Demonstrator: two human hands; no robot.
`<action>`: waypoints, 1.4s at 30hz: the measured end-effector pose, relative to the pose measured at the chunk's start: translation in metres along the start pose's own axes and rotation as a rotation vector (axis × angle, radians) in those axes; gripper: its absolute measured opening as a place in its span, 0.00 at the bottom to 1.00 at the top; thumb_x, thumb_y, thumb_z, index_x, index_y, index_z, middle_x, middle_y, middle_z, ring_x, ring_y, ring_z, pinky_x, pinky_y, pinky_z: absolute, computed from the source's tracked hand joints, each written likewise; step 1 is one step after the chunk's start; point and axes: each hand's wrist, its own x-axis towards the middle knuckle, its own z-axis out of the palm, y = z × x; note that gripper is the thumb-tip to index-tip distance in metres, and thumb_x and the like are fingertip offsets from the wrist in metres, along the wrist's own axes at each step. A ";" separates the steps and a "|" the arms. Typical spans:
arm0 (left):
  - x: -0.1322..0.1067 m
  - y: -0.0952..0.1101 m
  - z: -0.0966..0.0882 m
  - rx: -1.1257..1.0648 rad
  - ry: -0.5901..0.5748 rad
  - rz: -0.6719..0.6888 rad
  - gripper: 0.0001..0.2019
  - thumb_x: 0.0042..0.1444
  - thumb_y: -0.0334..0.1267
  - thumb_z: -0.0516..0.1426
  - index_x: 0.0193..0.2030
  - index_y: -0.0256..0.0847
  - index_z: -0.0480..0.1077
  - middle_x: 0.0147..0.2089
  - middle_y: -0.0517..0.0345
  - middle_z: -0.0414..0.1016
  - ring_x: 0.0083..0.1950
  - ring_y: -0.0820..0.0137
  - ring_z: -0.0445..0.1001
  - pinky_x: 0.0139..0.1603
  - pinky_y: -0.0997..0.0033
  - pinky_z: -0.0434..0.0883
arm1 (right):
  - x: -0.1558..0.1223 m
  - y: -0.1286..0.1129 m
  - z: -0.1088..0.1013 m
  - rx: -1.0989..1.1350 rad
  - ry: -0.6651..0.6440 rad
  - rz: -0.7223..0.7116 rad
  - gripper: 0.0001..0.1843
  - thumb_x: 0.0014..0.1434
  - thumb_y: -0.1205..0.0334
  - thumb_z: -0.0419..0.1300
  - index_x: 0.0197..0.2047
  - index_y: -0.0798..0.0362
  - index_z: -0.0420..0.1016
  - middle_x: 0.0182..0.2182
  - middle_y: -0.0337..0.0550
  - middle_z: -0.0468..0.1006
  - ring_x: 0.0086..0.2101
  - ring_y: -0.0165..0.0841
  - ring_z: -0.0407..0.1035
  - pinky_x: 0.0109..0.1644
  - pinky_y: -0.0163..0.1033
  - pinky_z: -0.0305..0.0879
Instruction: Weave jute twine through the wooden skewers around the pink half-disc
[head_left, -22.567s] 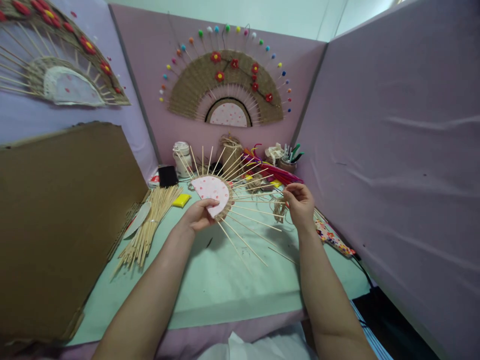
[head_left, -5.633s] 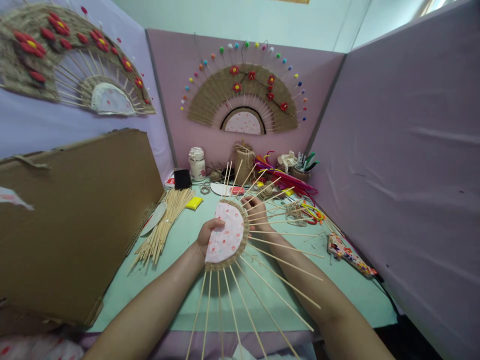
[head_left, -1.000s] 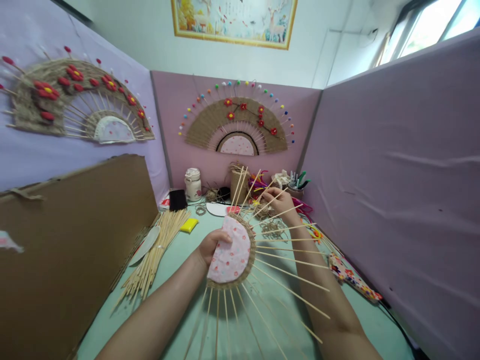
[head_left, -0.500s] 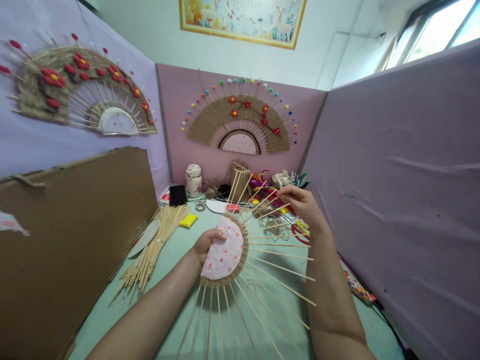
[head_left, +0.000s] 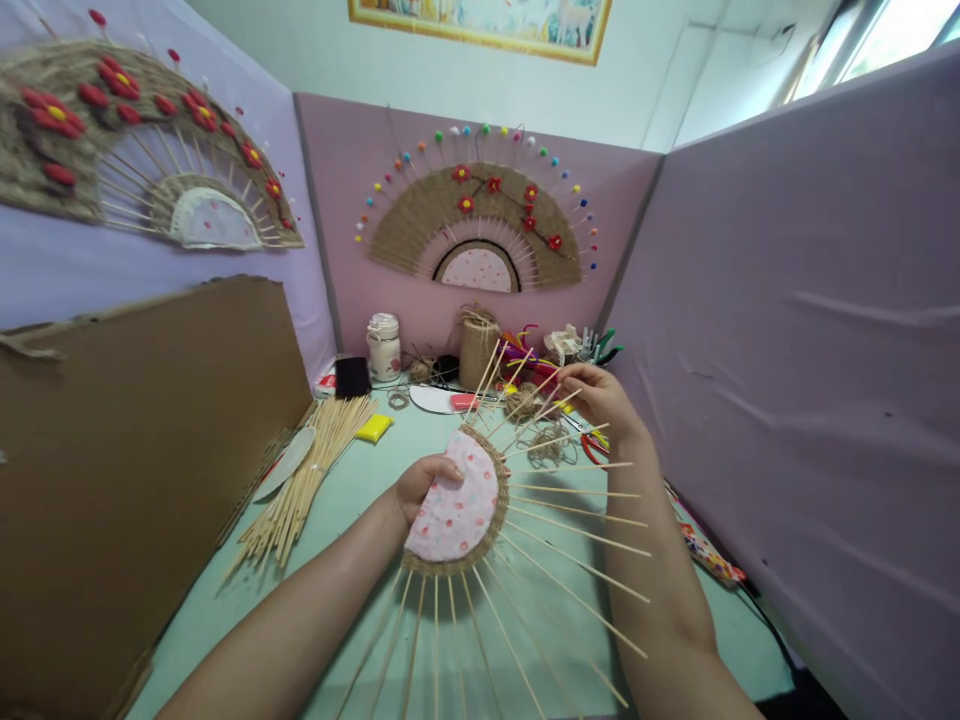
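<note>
My left hand (head_left: 429, 485) grips the straight edge of a half-round fan base (head_left: 459, 505), thumb on top and the other fingers hidden beneath. Pink dotted cloth covers this base, and a woven twine band (head_left: 498, 500) runs along its curved rim. Thin bamboo sticks (head_left: 581, 508) fan out from the band to the right and towards me. Above the table, my right hand (head_left: 600, 398) has its thumb and fingertips pinched at the tip of one upper stick (head_left: 541, 392). Whether a thread is also between those fingers is too small to tell.
A bundle of bamboo sticks (head_left: 311, 480) lies left, beside a cardboard panel (head_left: 150, 450). Behind the fan are a yellow packet (head_left: 375, 428), a white jar (head_left: 385, 348), a twine roll (head_left: 478, 350), loose twine (head_left: 551, 445) and scissors (head_left: 594, 448). Finished fans (head_left: 480, 215) hang behind.
The fan base has shifted slightly right and its sticks have swung a little. My right hand stays pinched near the stick tips. The view has tilted down slightly.
</note>
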 end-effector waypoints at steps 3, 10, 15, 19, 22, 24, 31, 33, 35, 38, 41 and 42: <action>0.000 -0.001 0.002 0.020 0.021 0.029 0.17 0.43 0.26 0.53 0.41 0.23 0.73 0.37 0.39 0.78 0.39 0.58 0.77 0.40 0.63 0.71 | 0.011 0.022 0.015 0.042 -0.002 0.031 0.12 0.43 0.55 0.64 0.29 0.53 0.71 0.21 0.36 0.69 0.21 0.27 0.62 0.26 0.35 0.60; -0.003 -0.002 0.009 0.076 0.055 0.138 0.13 0.41 0.25 0.53 0.35 0.25 0.74 0.31 0.42 0.78 0.33 0.61 0.78 0.36 0.67 0.70 | 0.021 0.065 0.096 -0.179 0.035 -0.043 0.11 0.43 0.55 0.62 0.28 0.54 0.75 0.23 0.40 0.73 0.25 0.30 0.64 0.30 0.36 0.61; -0.004 -0.001 0.010 0.076 0.078 0.161 0.15 0.41 0.26 0.53 0.36 0.26 0.74 0.29 0.44 0.78 0.31 0.61 0.77 0.36 0.65 0.70 | 0.002 0.082 0.144 -0.135 -0.075 -0.038 0.07 0.45 0.57 0.61 0.27 0.52 0.75 0.27 0.39 0.76 0.33 0.34 0.68 0.39 0.38 0.63; -0.001 0.000 0.007 0.005 0.163 0.197 0.14 0.47 0.33 0.53 0.37 0.26 0.74 0.31 0.43 0.78 0.33 0.60 0.77 0.41 0.64 0.69 | -0.004 0.087 0.152 -0.129 -0.085 -0.022 0.07 0.46 0.58 0.59 0.26 0.52 0.74 0.27 0.38 0.76 0.32 0.33 0.69 0.38 0.38 0.64; 0.002 -0.001 0.008 -0.027 0.194 0.298 0.17 0.52 0.38 0.52 0.42 0.27 0.73 0.34 0.45 0.79 0.38 0.60 0.77 0.46 0.63 0.67 | 0.002 0.087 0.144 -0.147 -0.025 -0.032 0.07 0.47 0.59 0.58 0.29 0.52 0.74 0.29 0.40 0.76 0.33 0.34 0.69 0.39 0.39 0.64; 0.002 0.000 0.009 -0.014 0.173 0.297 0.19 0.53 0.39 0.51 0.45 0.27 0.72 0.36 0.44 0.79 0.40 0.59 0.77 0.48 0.62 0.66 | 0.007 0.086 0.136 -0.169 0.028 -0.053 0.08 0.48 0.58 0.57 0.30 0.52 0.74 0.30 0.42 0.76 0.33 0.35 0.69 0.39 0.39 0.64; -0.004 0.003 0.011 0.047 0.214 0.230 0.15 0.50 0.34 0.52 0.40 0.26 0.73 0.31 0.45 0.78 0.33 0.61 0.77 0.44 0.63 0.67 | 0.018 0.073 0.109 -0.236 0.163 -0.108 0.10 0.47 0.57 0.58 0.31 0.54 0.73 0.26 0.41 0.75 0.28 0.32 0.67 0.33 0.36 0.63; -0.004 0.003 0.014 0.053 0.239 0.231 0.14 0.49 0.33 0.53 0.40 0.26 0.73 0.31 0.45 0.78 0.33 0.62 0.77 0.45 0.64 0.67 | 0.020 0.072 0.104 -0.229 0.186 -0.122 0.11 0.47 0.56 0.58 0.31 0.54 0.73 0.26 0.41 0.74 0.27 0.31 0.66 0.31 0.36 0.62; -0.003 0.002 0.017 0.050 0.245 0.236 0.15 0.49 0.32 0.53 0.42 0.26 0.72 0.33 0.45 0.79 0.35 0.61 0.77 0.46 0.63 0.67 | 0.021 0.072 0.101 -0.221 0.191 -0.129 0.12 0.46 0.55 0.59 0.32 0.54 0.73 0.26 0.40 0.74 0.26 0.31 0.65 0.30 0.35 0.61; -0.003 0.002 0.018 0.044 0.246 0.234 0.17 0.48 0.31 0.53 0.44 0.26 0.71 0.34 0.44 0.79 0.35 0.61 0.77 0.46 0.63 0.67 | 0.022 0.072 0.100 -0.223 0.187 -0.132 0.11 0.46 0.55 0.59 0.31 0.54 0.73 0.26 0.40 0.74 0.26 0.31 0.65 0.30 0.36 0.61; -0.003 0.001 0.013 0.037 0.227 0.240 0.16 0.49 0.33 0.53 0.43 0.26 0.72 0.32 0.45 0.79 0.34 0.62 0.77 0.45 0.64 0.67 | 0.022 0.071 0.102 -0.222 0.184 -0.133 0.11 0.46 0.55 0.59 0.31 0.53 0.73 0.25 0.40 0.74 0.26 0.31 0.65 0.30 0.36 0.61; -0.003 0.001 0.012 0.032 0.220 0.242 0.16 0.50 0.33 0.53 0.43 0.26 0.72 0.32 0.45 0.79 0.35 0.62 0.77 0.46 0.64 0.67 | 0.021 0.071 0.103 -0.222 0.182 -0.131 0.11 0.46 0.55 0.59 0.30 0.53 0.73 0.25 0.40 0.74 0.26 0.31 0.65 0.30 0.36 0.61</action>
